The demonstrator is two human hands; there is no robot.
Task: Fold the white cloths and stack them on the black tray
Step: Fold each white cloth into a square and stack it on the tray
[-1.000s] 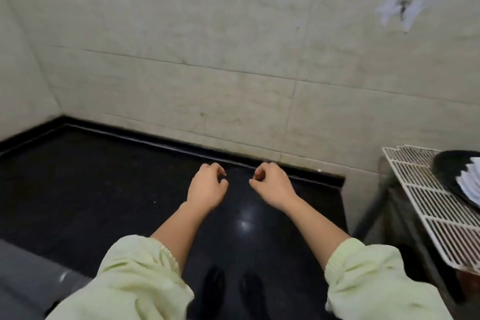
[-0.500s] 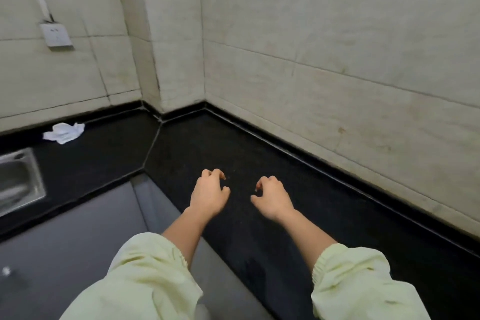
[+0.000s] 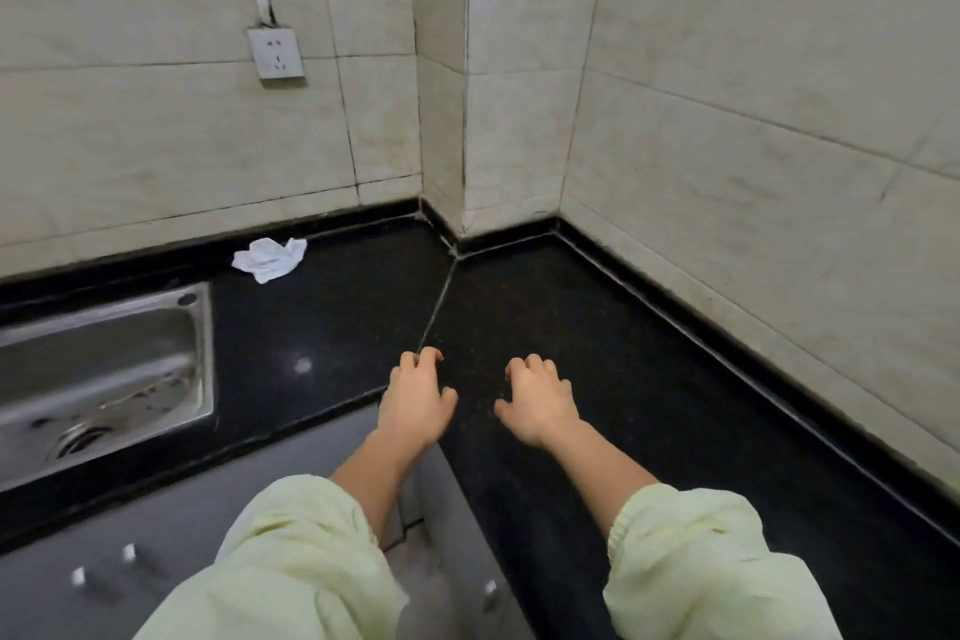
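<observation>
Tiled walls (image 3: pixel 727 120): pale, meeting in a stepped corner ahead of me. Black bench (image 3: pixel 597 317): runs along both walls, with a diagonal seam from the corner toward my hands. Grey cabinet front (image 3: pixel 104 561): below the bench edge, lower left. Steel sink (image 3: pixel 205 353): set into the bench at the left, drain visible. Sleeves: pale yellow-green, pushed up both forearms.

My left hand (image 3: pixel 415 400): palm down at the near end of the seam, over the bench's front edge, fingers loosely curled, gripping nothing. My right hand (image 3: pixel 540 405): just beside it, palm down over the bench, fingers likewise loosely curled and empty. I cannot tell whether either touches the surface.

White cloth (image 3: pixel 269 258): crumpled, on the bench against the left wall, beyond the sink, well apart from both hands. Wall socket (image 3: pixel 275 53): above the cloth.
</observation>
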